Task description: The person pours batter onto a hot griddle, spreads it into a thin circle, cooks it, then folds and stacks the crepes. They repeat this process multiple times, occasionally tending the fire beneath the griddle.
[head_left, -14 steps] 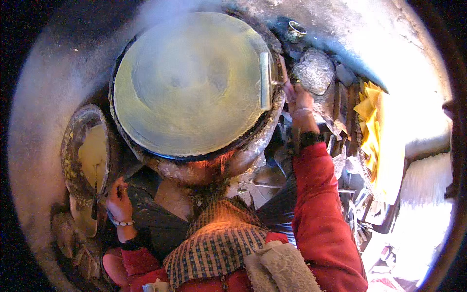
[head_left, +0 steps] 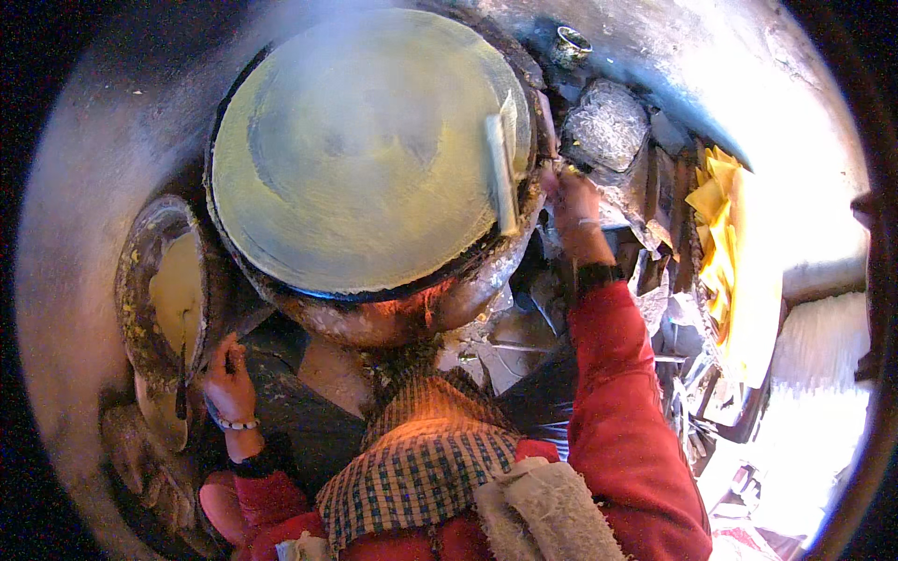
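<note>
A broad round griddle [head_left: 365, 292] carries a thin pale yellow-green sheet of batter [head_left: 346, 215], with swirl marks and steam over it. At its right edge lies the blade of a batter spreader [head_left: 502, 176], tilted, with a ragged lifted bit of the batter sheet beside it. My right hand [head_left: 572, 201] is closed on the spreader's handle, just off the griddle's rim. Low on the left, my left hand [head_left: 229, 381] is loosely curled, with nothing visible in it. Next to it stands a crusted bowl of batter [head_left: 178, 290], with a dark-handled ladle [head_left: 181, 388] leaning in it.
Fire glows in the clay stove [head_left: 318, 318] under the griddle. Beyond my right hand are a crumpled silvery bundle [head_left: 608, 126] and a small cup [head_left: 571, 45]. Folded yellow sheets [head_left: 718, 215] stand further right. A checked cloth [head_left: 421, 467] covers my lap.
The spreader's blade has swung from nearly upright to tilted and shifted slightly left and nearer. A bit of the sheet now stands up beside it. My left hand stays by the bowl.
</note>
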